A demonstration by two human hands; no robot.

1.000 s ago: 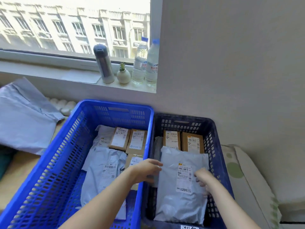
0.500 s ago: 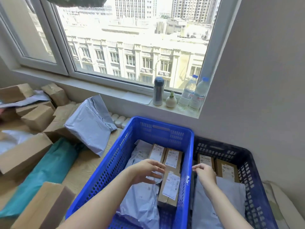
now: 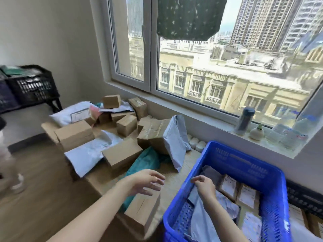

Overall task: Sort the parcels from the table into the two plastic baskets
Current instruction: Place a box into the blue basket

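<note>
Over the table (image 3: 176,182) edge, the left hand (image 3: 146,182) hovered with fingers spread loose, holding nothing, just above a small cardboard box (image 3: 141,212) and a teal mailer (image 3: 145,163). Right hand (image 3: 203,186) hung over the blue basket (image 3: 244,163), fingers loosely curled, empty too. Basket already had grey mailers and small labelled boxes in it. Rest of the parcel pile (image 3: 111,135) sat further back on the table.

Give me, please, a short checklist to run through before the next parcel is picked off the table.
1. Left hand free, over the table: ok.
2. Right hand free: ok, over the blue basket rim, holding nothing.
3. Nearest cardboard box uncovered, just under the left hand: ok.
4. Room left in the blue basket: ok.
5. Dark basket in view: not ok, mostly out of frame.
6. Box's label readable: cannot tell.
</note>
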